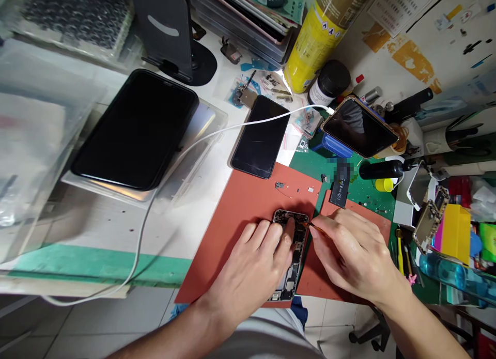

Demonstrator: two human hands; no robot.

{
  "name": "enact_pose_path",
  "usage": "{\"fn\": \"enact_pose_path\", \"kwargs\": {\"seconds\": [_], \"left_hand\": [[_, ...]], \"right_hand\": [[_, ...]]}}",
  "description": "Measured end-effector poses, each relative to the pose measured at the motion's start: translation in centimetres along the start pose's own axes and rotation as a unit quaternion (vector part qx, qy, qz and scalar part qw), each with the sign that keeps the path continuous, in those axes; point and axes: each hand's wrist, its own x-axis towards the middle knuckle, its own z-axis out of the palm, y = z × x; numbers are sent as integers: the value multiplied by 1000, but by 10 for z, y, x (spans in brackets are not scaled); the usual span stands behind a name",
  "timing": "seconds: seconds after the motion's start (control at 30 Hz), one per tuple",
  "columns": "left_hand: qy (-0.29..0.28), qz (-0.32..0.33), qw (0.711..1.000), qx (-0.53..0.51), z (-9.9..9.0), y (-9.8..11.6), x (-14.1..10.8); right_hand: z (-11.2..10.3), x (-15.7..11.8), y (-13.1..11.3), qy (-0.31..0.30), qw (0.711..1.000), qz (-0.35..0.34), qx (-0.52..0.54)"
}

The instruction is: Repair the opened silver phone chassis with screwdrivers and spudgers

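An opened smartphone [297, 255] lies on the reddish-brown work mat, its inner boards and connectors exposed. My left hand [259, 261] rests over its left side with curled fingers, the index fingertip pressed onto the upper inner parts. At the phone's upper right corner, my right hand [352, 250] pinches a thin orange tool [318, 228], mostly hidden by the fingers. The tool's tip meets the phone's edge. Small loose parts [279, 185] lie on the mat above the phone. A black phone battery [339, 191] sits beyond my right hand.
A dark phone screen [260, 137] overlaps the mat's [225, 214] far edge. A white cable [232, 125] runs across to a propped phone [360, 126]. Left lies a large black phone [135, 129] on a clear case. A yellow spray can [318, 44] stands behind; tools and a tape dispenser crowd the right.
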Motion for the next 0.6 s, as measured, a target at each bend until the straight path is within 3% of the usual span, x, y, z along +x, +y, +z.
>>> {"fn": "enact_pose_path", "kwargs": {"seconds": [0.6], "left_hand": [[0, -4, 1000, 2, -1, 1, 2]], "right_hand": [[-2, 2, -2, -6, 1000, -2, 11]]}}
